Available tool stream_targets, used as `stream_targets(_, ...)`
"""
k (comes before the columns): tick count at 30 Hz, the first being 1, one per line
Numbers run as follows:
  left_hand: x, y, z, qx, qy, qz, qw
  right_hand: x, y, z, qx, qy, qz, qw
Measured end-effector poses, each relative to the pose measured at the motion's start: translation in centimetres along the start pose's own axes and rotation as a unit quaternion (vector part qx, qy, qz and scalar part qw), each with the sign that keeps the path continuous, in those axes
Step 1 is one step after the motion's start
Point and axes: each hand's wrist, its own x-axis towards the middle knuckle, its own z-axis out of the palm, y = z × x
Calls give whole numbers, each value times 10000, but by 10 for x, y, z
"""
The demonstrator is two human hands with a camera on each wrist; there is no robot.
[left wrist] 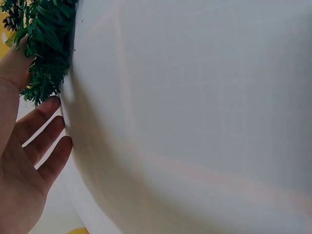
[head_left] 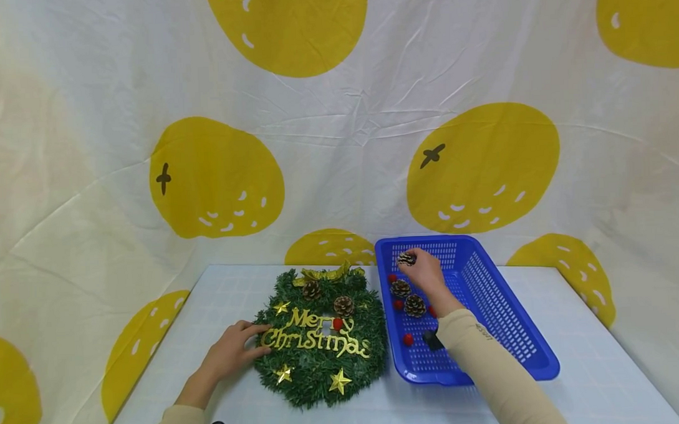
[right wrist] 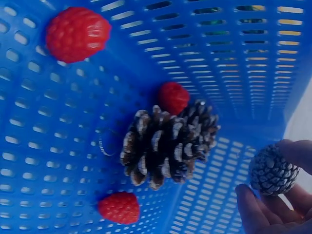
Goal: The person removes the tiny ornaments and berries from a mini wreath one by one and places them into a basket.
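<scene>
In the head view my left hand (head_left: 232,353) touches the left edge of a green Christmas wreath (head_left: 314,369). The left wrist view shows its thumb against the wreath's green tinsel (left wrist: 48,44), with the other fingers loosely spread. Gold "Merry Christmas" lettering, gold stars, pine cones and a red berry decorate the wreath. My right hand (head_left: 428,276) pinches a small pine cone (right wrist: 273,170) between thumb and fingers, above the far left part of a blue basket (head_left: 513,299). Inside the basket lie a large pine cone (right wrist: 156,148), another behind it, and several red berries (right wrist: 78,34).
Both wreath and basket stand on a white table (head_left: 224,291), the basket to the wreath's right. A white curtain (head_left: 337,143) printed with yellow fruit hangs behind the table. The basket's slotted walls rise around its contents.
</scene>
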Motion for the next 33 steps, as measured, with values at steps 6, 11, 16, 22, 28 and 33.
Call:
stream_targets(6, 0, 0, 0, 46, 25, 20, 10000, -1, 4, 2, -81, -97, 52, 9999)
stream_targets(11, 0, 2, -2, 45, 36, 25, 10000, -2, 5, 1, 12, -92, 20, 10000)
stream_targets(16, -1, 3, -2, 52, 12, 31, 10000, -2, 5, -1, 100, -30, -19, 9999)
stream_targets(22, 0, 5, -3, 62, 17, 10, 10000, -5, -10, -10, 376, 63, -172, 9991)
stream_targets(28, -1, 5, -3, 66, -21, -45, 10000, -18, -42, -19, 1102, 151, -353, 9932)
stream_targets(33, -1, 5, -3, 63, -23, -32, 10000, -33, -73, -19, 1476, 113, -581, 9873)
